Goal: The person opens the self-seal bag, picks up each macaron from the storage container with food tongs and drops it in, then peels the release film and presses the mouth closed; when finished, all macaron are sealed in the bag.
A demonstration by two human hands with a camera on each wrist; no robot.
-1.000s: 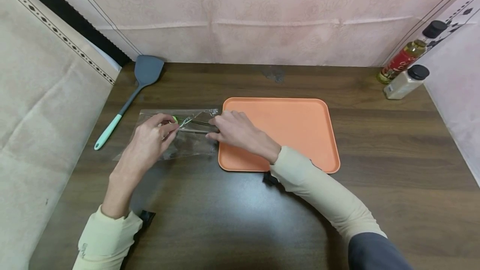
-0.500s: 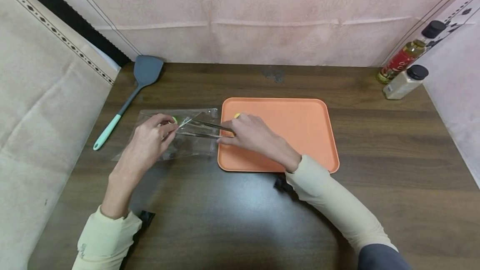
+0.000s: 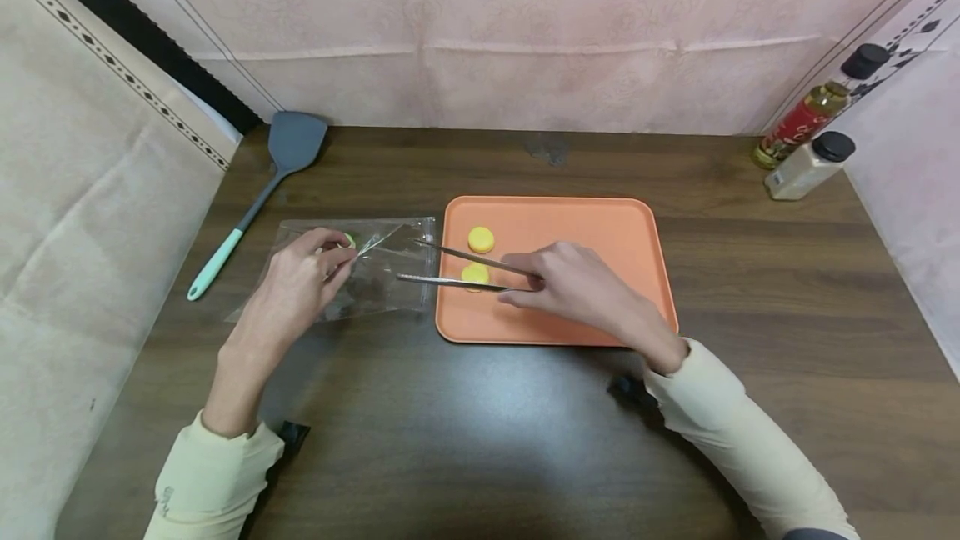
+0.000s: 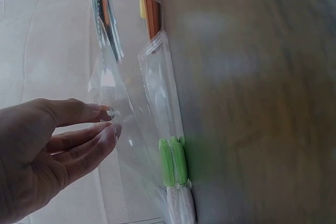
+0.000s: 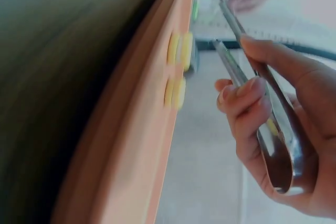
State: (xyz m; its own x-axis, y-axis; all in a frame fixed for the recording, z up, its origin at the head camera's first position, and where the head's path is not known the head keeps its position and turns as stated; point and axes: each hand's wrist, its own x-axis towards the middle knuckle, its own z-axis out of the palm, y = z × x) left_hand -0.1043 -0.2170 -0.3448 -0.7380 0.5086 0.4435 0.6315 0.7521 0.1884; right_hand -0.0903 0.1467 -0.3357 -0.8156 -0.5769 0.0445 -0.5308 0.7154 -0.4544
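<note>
My left hand (image 3: 296, 282) pinches the upper layer of a clear plastic bag (image 3: 393, 294) and lifts it off the table. Inside the bag, a green macaron (image 4: 173, 162) shows in the left wrist view, with pale ones next to it. My right hand (image 3: 588, 290) holds metal tongs (image 3: 459, 282) over the orange tray (image 3: 600, 223). The tongs' tips stand apart with nothing between them, pointing left at the bag's mouth. Two yellow macarons lie on the tray's left part, one farther back (image 3: 481, 239) and one nearer (image 3: 475, 272), partly behind the tongs.
A grey spatula (image 3: 296, 140) with a mint handle lies at the left of the table. At the back right stand an oil bottle (image 3: 798, 123) with a red label and a black-capped jar (image 3: 806, 169). Pale cloth walls (image 3: 540, 40) border the table.
My right hand has drawn the tongs out of the bag and moved right over the tray. Both yellow macarons have come into sight. My left hand stays at the bag.
</note>
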